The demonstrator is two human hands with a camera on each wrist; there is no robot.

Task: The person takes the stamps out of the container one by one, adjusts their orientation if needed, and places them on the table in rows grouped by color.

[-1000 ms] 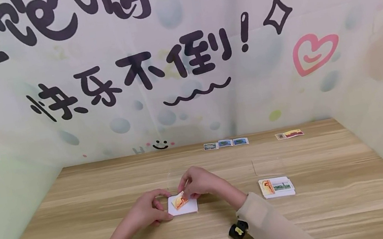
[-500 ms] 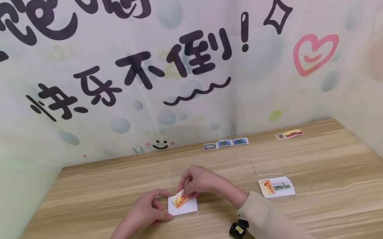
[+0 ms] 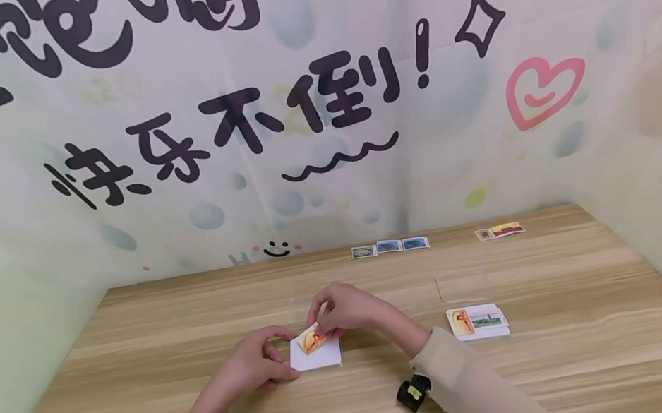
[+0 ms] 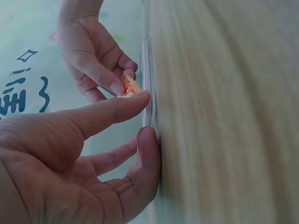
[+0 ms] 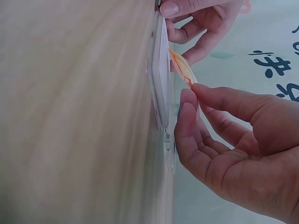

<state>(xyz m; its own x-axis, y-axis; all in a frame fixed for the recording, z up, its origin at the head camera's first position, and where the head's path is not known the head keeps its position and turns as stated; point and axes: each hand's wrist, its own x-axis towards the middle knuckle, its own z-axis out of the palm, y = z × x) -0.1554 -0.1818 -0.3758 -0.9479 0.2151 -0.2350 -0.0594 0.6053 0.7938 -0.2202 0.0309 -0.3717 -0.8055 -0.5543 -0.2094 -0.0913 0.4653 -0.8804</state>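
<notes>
In the head view a thin white card stack (image 3: 317, 360) lies on the table before me. My left hand (image 3: 256, 362) holds its left edge, with the thumb at the near corner and a finger at the far one. My right hand (image 3: 344, 308) pinches a small orange-and-yellow postage stamp (image 3: 310, 340) between thumb and finger. The stamp is tilted over the far part of the stack. Seen from the right wrist, the stamp (image 5: 183, 67) bends, its far end close to the stack (image 5: 161, 74); whether they touch I cannot tell.
To the right lies another white stack (image 3: 480, 333) with an orange stamp and a landscape stamp on it. Behind it is a clear plastic piece (image 3: 464, 289). Several stamps (image 3: 390, 247) lie at the table's back, with a red-yellow one (image 3: 508, 229) further right. A printed cloth hangs behind.
My right hand has moved slightly away from me, drawing the stamp toward the stack's far edge, so more of the white surface shows. The left hand has stayed in place.
</notes>
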